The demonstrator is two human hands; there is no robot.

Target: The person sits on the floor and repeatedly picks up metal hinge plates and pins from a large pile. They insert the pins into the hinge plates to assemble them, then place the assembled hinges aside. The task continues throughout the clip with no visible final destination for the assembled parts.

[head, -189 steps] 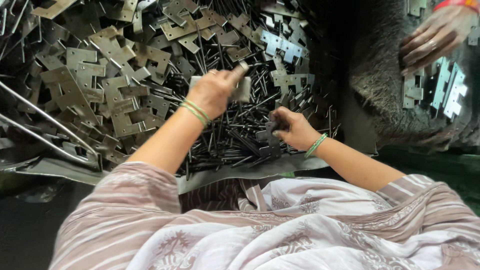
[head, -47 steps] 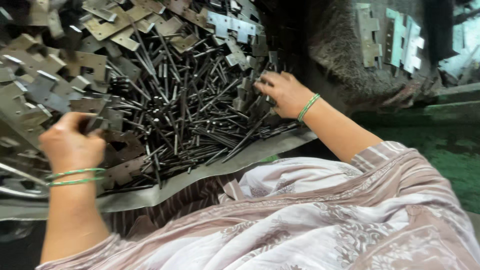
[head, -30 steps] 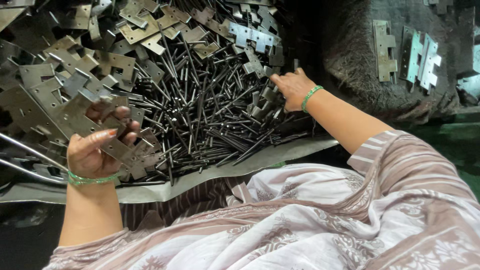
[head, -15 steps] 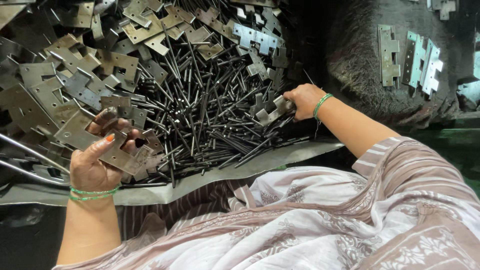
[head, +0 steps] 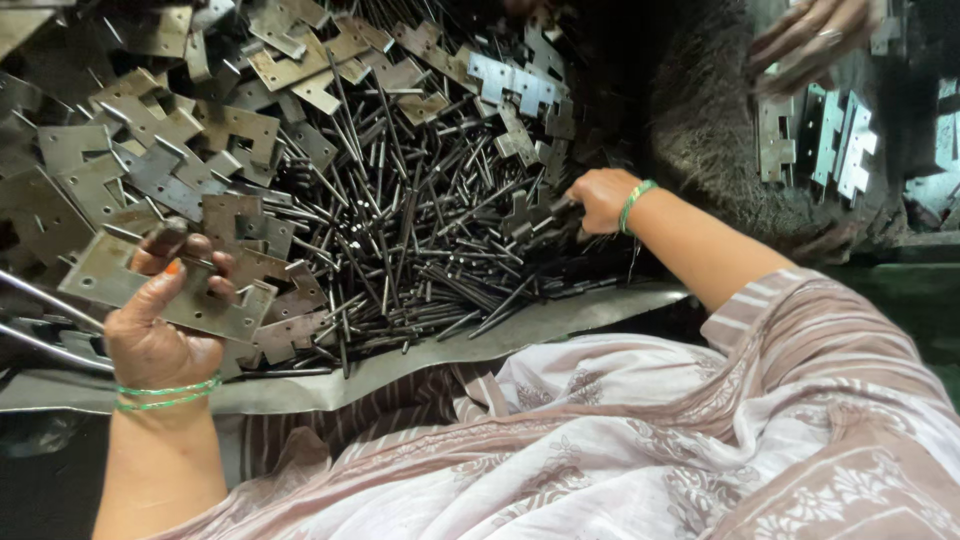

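Observation:
My left hand, with green bangles at the wrist, is closed on a flat grey metal hinge plate at the lower left. My right hand, with a green bangle, rests at the right edge of a heap of thin dark metal pins and grips a small notched hinge plate together with pins. More grey hinge plates lie piled to the left and behind the pins.
A bent metal sheet holds the pile in front of my lap. Another person's hand reaches in at the top right, above a row of upright hinge plates on dark matting. Long rods cross at the far left.
My left hand has picked up a hinge plate and holds it higher. My right hand has moved from the pile's back to its right edge and closed on a small plate.

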